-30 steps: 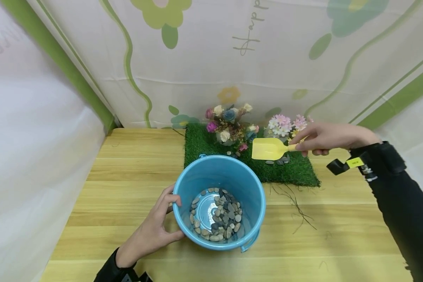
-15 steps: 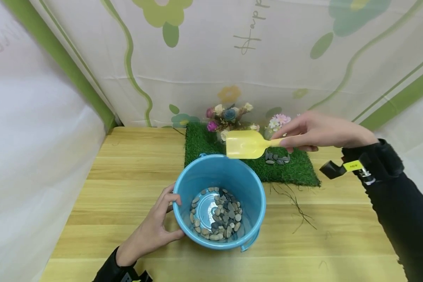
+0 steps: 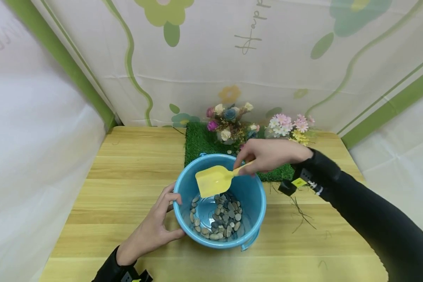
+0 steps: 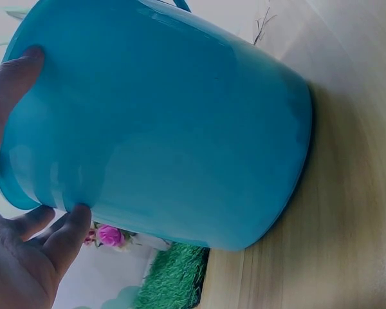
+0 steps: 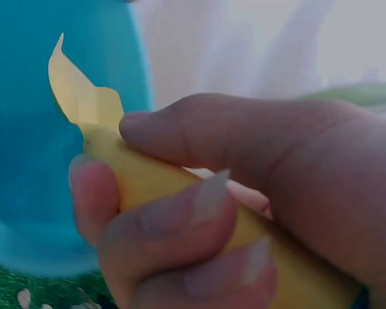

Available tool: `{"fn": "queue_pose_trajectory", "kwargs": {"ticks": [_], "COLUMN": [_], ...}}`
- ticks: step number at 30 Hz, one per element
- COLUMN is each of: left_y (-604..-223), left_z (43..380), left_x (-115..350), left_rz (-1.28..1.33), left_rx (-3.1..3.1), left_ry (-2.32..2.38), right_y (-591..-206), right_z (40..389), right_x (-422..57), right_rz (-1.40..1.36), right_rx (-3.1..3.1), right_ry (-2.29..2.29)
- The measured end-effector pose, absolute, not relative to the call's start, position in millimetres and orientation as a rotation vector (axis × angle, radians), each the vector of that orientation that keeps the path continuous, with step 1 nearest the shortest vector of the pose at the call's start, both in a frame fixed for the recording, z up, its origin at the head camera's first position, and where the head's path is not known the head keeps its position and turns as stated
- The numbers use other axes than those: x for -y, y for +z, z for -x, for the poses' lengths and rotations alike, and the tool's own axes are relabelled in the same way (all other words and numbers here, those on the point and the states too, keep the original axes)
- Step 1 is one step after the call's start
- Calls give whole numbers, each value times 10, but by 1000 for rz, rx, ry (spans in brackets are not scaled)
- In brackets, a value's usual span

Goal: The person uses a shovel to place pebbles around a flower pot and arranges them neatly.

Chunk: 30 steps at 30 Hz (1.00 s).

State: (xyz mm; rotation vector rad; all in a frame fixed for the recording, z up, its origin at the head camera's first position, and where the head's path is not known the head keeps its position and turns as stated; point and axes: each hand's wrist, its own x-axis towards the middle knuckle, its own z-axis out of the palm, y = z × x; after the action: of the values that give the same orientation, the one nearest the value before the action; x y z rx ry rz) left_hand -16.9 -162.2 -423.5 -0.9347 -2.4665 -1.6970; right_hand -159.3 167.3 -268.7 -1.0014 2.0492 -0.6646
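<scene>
My right hand (image 3: 267, 154) grips the handle of a yellow toy shovel (image 3: 215, 181), fingers and thumb curled round it in the right wrist view. The shovel's blade hangs over the inside of a blue bucket (image 3: 251, 203), and no stones show on it. Grey and tan pebbles (image 3: 229, 215) cover part of the bucket's bottom, most of them on the right side. My left hand (image 3: 155, 223) holds the bucket's left side, fingers hooked over the rim. In the left wrist view the thumb and fingers press the bucket's outer wall (image 4: 161, 129), which stands upright on the table.
Behind the bucket lies a green turf mat (image 3: 198, 143), partly hidden by my right arm. On it stand mixed roses (image 3: 229, 121) and pink and white flowers (image 3: 283, 125). Dark thin strands (image 3: 301, 211) lie on the wooden table (image 3: 126, 188). A printed curtain (image 3: 204, 62) hangs behind.
My right hand has brought the shovel left and toward me, from above the mat to over the bucket, and its blade has tilted. My left hand and the bucket have stayed in place.
</scene>
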Motion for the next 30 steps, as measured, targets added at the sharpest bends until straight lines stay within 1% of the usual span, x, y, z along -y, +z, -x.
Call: {"fn": "queue_pose_trajectory", "kwargs": {"ticks": [12,25,30], "left_y": [-4219,-4227,-4218], "left_z": [173,176,168], "left_x": [1625,1626,1628], "left_rz": [968,967,952], "left_rx": [2453,2441,2453], "left_ry": [-1686,-1697,-1703], "right_y": [-2868,-3145,-3224], "right_z": [1507,1383,1396], "right_x": [-1298,-923,-870], "right_rz": [1113,1013,989], "right_rx": [-1998,-1989,-1968], "right_ry": [-524,-265,-240]}}
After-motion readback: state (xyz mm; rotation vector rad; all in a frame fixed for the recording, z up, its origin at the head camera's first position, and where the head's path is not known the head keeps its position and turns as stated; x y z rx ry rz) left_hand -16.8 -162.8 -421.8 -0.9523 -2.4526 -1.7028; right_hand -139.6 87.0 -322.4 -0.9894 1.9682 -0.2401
